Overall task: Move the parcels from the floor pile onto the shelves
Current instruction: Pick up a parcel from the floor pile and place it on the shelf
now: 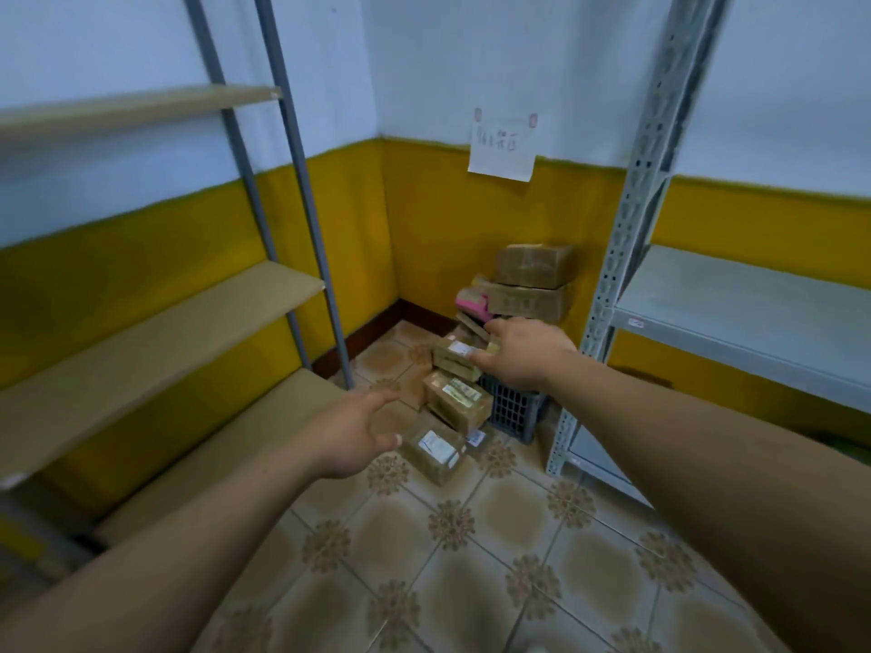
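Note:
A pile of brown cardboard parcels (530, 285) stands in the room's far corner, with a pink package (471, 301) wedged in it. Lower parcels with white labels spill forward: one (455, 358) near my right hand, one (455, 400) below it, and one (436, 452) on the floor tiles. My right hand (528, 353) is stretched out over the pile, fingers spread, holding nothing. My left hand (351, 435) is held out lower, fingers relaxed and empty, just left of the front parcel. Both bare forearms reach in from the bottom.
A shelf unit with tan boards (155, 341) runs along the left wall. A grey metal shelf unit (735, 308) stands on the right. A dark plastic crate (513, 410) sits by the pile. A paper note (502, 150) hangs on the wall. Patterned floor tiles (452, 558) lie in front.

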`<state>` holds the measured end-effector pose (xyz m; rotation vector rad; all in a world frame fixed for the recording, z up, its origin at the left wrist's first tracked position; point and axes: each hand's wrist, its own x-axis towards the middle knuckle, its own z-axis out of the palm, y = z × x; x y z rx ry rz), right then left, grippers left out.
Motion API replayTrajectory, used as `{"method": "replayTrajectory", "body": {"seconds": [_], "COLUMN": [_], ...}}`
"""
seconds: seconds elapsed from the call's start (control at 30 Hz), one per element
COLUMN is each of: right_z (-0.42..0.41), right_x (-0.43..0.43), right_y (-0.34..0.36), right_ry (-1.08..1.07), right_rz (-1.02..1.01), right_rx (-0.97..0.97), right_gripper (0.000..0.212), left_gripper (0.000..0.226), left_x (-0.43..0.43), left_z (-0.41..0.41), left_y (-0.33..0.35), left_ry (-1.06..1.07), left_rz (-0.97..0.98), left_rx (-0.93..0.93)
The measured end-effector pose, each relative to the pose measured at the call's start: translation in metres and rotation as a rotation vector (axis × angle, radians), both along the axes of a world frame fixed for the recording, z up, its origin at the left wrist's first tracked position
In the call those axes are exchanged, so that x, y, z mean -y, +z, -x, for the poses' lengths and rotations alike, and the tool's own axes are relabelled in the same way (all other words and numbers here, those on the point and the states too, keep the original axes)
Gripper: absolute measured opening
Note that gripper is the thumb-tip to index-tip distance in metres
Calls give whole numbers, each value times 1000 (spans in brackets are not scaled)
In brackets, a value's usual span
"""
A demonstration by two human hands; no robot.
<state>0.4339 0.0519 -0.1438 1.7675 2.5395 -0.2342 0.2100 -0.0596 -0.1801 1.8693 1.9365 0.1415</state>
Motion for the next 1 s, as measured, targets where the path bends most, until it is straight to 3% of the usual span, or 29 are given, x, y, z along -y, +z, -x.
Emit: {"method": "replayTrajectory", "body": {"seconds": [0.3, 0.63, 1.0], "right_z": [33, 32, 95], "right_x": [-127, -247, -333], "right_y": [-34, -88, -202], "right_ry": [21, -63, -448], "right_rz": [50, 227, 477], "right_rx": [31, 11, -134], "right_gripper": [72, 76, 68], "left_gripper": [64, 65, 66], "left_x": [-109, -231, -392], "left_z": [38, 72, 173], "left_y": [-35, -98, -202], "left_ry": [73, 119, -76], "left_rz": [64, 279, 580], "left_rx": [66, 98, 107]}}
